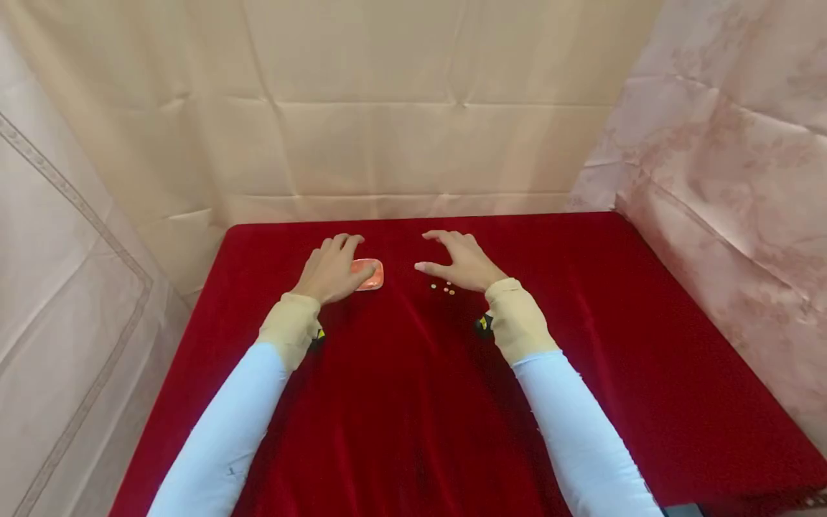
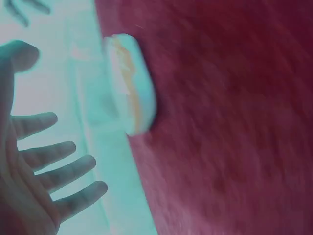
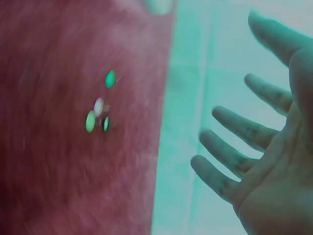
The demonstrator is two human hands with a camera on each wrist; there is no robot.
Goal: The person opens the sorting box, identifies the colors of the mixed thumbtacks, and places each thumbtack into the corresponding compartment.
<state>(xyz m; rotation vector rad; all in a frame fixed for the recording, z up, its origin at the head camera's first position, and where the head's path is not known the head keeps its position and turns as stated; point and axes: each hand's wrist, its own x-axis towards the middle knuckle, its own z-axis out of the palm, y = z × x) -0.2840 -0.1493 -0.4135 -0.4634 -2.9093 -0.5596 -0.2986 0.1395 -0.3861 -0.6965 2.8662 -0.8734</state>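
Note:
An orange-pink container with a pale rim lies on the red cloth, partly hidden behind my left thumb in the head view. Its whitish side shows blurred in the left wrist view. My left hand hovers beside and over it with fingers spread, holding nothing. Several small round flat pieces, perhaps buttons or beads, lie loose on the cloth; the head view shows the same pieces just below my right hand. That hand is raised above the cloth, its fingers apart and nothing between them.
A red velvet cloth covers the table. Beige fabric hangs behind it, with pale draped walls at the left and right. Yellow-and-black devices sit under both wrists.

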